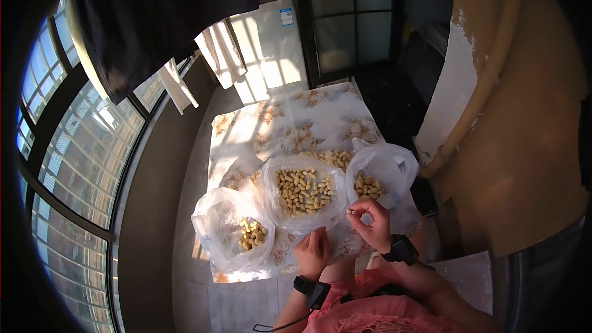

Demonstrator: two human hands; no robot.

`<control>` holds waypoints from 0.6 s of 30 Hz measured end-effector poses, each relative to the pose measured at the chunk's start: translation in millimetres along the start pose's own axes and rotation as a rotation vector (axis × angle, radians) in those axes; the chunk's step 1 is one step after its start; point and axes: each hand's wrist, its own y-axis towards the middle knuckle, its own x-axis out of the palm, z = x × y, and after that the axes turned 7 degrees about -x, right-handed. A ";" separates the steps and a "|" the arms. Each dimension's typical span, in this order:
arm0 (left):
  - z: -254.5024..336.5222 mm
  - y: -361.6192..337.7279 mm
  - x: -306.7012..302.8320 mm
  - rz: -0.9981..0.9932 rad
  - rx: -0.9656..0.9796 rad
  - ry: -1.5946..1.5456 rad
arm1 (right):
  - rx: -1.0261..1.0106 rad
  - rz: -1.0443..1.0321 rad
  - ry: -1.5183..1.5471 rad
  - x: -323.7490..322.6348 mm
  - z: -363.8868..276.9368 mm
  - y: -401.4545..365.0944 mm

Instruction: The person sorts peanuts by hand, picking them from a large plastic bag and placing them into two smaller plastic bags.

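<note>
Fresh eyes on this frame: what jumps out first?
Three clear plastic bags of peanuts sit in a row on the floral tablecloth: left bag, middle bag, right bag. The right hand pinches a peanut beside the right bag, while the left hand lies curled at the middle bag's near edge. Strong sunlight from the windows stripes the cloth.

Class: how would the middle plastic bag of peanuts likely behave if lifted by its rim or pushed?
The middle bag looks thin and crumpled, so it would probably sag floppily. Its peanuts lie loose and might shift or spill through the open mouth. Pushed on the tablecloth, it would likely bunch, not roll.
</note>
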 end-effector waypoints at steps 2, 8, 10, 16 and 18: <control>0.3 1.0 0.3 0.004 0.009 -0.001 | 0.030 0.097 -0.071 -14.9 11.3 5.6; 2.6 1.5 -1.9 -0.005 0.013 0.007 | 0.052 -0.038 -0.360 -52.5 25.9 17.0; 4.1 1.7 -3.1 -0.007 -0.001 0.007 | -0.030 -0.114 -0.452 -58.5 24.4 15.9; -0.9 -1.0 -0.9 -0.005 0.001 -0.001 | -0.156 -0.248 -0.608 -58.8 24.8 -0.4; 0.2 -0.2 -1.9 -0.001 -0.001 -0.001 | -0.168 -0.246 -0.607 -59.8 30.1 -6.9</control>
